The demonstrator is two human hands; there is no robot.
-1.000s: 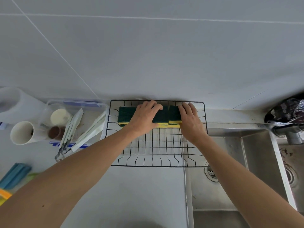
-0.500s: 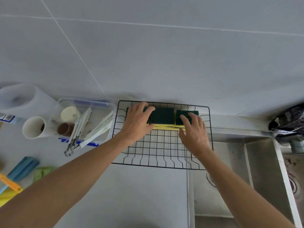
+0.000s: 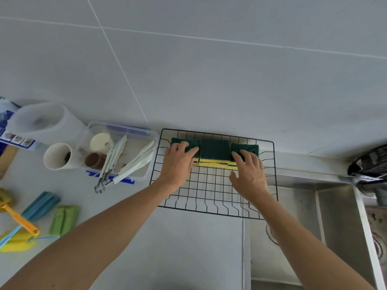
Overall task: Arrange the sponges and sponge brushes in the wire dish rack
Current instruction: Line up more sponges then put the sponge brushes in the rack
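Since the earlier frames both hands have spread apart along the sponge row, and the sponges, once bunched together under the palms, now sit as a wider line against the far wall of the wire dish rack (image 3: 211, 210). Three green-topped, yellow-bottomed sponges lie there: the left sponge (image 3: 178, 142), the middle sponge (image 3: 214, 150) and the right sponge (image 3: 251, 148), all side by side and touching. One left hand (image 3: 178, 164) rests with straight fingers flat on the left sponge; one right hand (image 3: 249, 174) lies with relaxed fingers on the right sponge — neither is curled round anything. No brand can be read anywhere; a blue printed mark on the front of the clear plastic container (image 3: 150, 135) is too blurred to make out, and so is the package label (image 3: 14, 139) at far left. That container holds two pairs of tongs (image 3: 113, 162) and two small round tubs, and stands just beside the rack's left edge. A white cup (image 3: 57, 156) and a large translucent jug (image 3: 41, 122) stand further left on the table (image 3: 178, 248). Well apart from the rack, at the left edge, lie the sponge brushes — a blue one (image 3: 41, 206), a green one (image 3: 63, 219) and a yellow one with an orange handle (image 3: 18, 220). A steel sink (image 3: 335, 216) sits to the right, the rack's right end overhanging it.
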